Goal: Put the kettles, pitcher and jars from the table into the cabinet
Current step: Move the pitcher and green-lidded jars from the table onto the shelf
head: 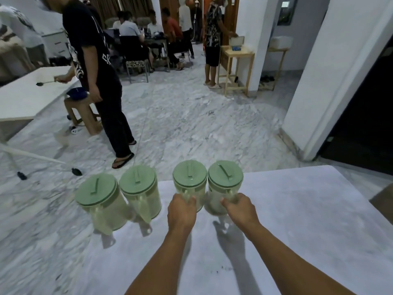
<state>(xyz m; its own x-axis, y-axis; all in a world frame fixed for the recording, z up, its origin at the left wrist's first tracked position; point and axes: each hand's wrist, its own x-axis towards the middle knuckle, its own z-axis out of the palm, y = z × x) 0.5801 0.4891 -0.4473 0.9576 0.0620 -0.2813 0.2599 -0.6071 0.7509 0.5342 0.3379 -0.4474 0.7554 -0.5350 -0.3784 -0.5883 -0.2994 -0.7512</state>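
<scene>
Several clear pitchers with pale green lids stand in a row along the far edge of the white table [287, 220]. My left hand [181, 211] grips the handle side of the third pitcher [190, 177]. Beside it, my right hand [240, 208] grips the fourth pitcher [225, 179], the one furthest right. The other two pitchers [96, 192] [138, 179] stand free to the left, their handles pointing toward me. No cabinet shows in the head view.
A person in black stands on the marble floor [191, 116] just beyond the table's left end. Another white table [25, 96] and a wooden stool [83, 111] lie to the left. A white wall [331, 71] and dark doorway stand at right. More people sit and stand further back.
</scene>
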